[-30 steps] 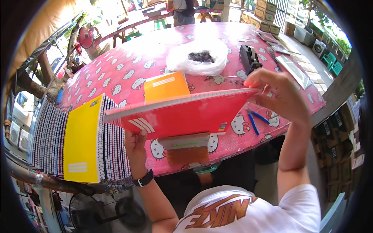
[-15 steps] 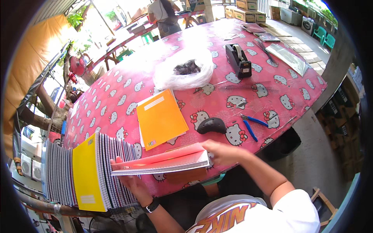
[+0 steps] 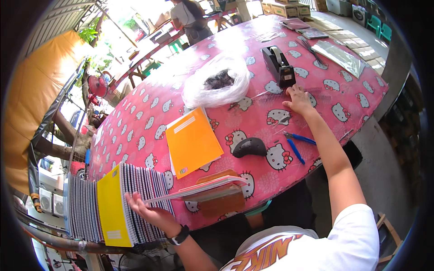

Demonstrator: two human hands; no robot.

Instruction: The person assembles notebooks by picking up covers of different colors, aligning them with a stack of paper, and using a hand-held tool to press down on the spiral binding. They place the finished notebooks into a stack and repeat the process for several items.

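A thin pink-covered notebook or stack of sheets is tilted on edge against a brown block at the table's near edge. My left hand grips its left end, palm up, beside a row of spiral-bound notebooks. Reaching far out, my right hand is over a thin spiral binding coil, just in front of the black tape dispenser. Its thumb and fingers are apart. Blue-handled pliers and a black curved object lie nearer to me.
An orange notebook lies on the pink patterned tablecloth. Behind it sits a white plastic bag with dark contents. A yellow notebook stands out in the row at left. Clear plastic sleeves lie far right. A person stands beyond.
My right hand has let go of the pink notebook and stretched forward to the coil. The notebook has tipped more upright against the brown block, still in my left hand.
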